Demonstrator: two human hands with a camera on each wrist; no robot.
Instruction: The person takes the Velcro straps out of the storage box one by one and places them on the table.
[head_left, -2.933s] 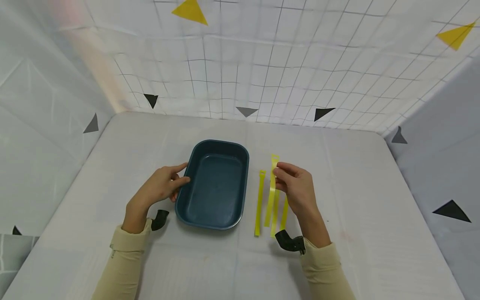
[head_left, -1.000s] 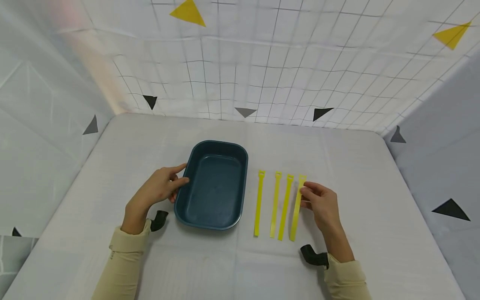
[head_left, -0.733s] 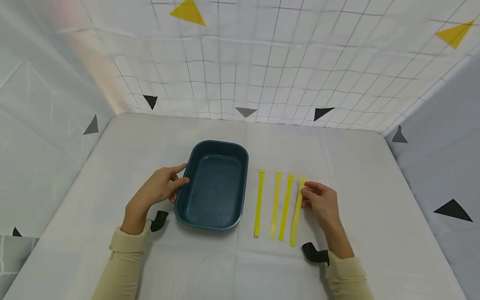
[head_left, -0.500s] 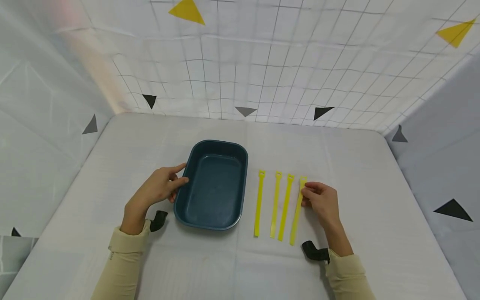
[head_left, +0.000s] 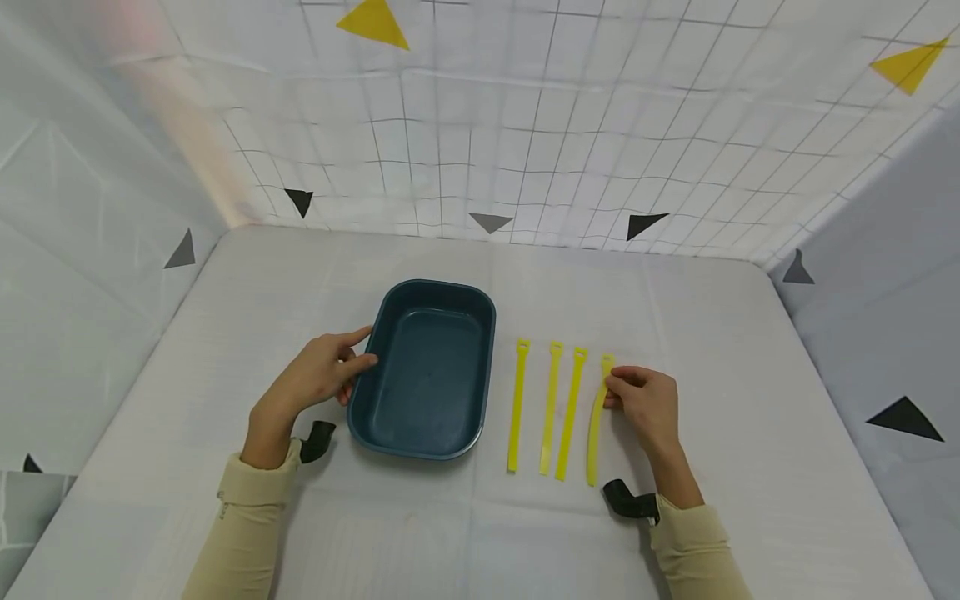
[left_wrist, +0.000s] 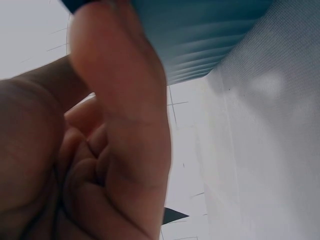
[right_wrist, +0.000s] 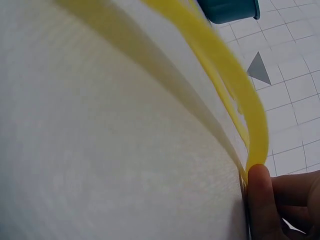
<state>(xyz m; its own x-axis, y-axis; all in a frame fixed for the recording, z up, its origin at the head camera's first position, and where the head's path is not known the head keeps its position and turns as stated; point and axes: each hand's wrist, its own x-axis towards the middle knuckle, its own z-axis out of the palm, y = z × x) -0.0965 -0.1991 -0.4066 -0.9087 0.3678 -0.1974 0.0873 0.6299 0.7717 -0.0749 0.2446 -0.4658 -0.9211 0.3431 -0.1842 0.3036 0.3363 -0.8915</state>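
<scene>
A dark teal rectangular tray point(head_left: 429, 383) stands on the white table. My left hand point(head_left: 318, 375) holds its left rim, thumb over the edge; in the left wrist view the fingers point(left_wrist: 125, 100) reach up to the tray's ribbed side point(left_wrist: 200, 35). To the right, my right hand point(head_left: 647, 408) pinches a yellow cable strap point(head_left: 595, 437) near its slotted head. That strap bows slightly, and the right wrist view shows it arching off the table from the fingertips point(right_wrist: 259, 182). Beside it lie three more yellow straps: left point(head_left: 517, 408), middle point(head_left: 551, 408) and right point(head_left: 572, 417).
Black wrist camera mounts point(head_left: 318, 442) stick out below both hands. A white gridded sheet point(head_left: 480, 142) with dark and yellow triangles rises behind the table, and pale sheets point(head_left: 885, 350) hang at both sides.
My right hand has carried its strap from above the others to the right end of the row. Lately that strap's lower end has swung slightly right. My left hand stays on the tray.
</scene>
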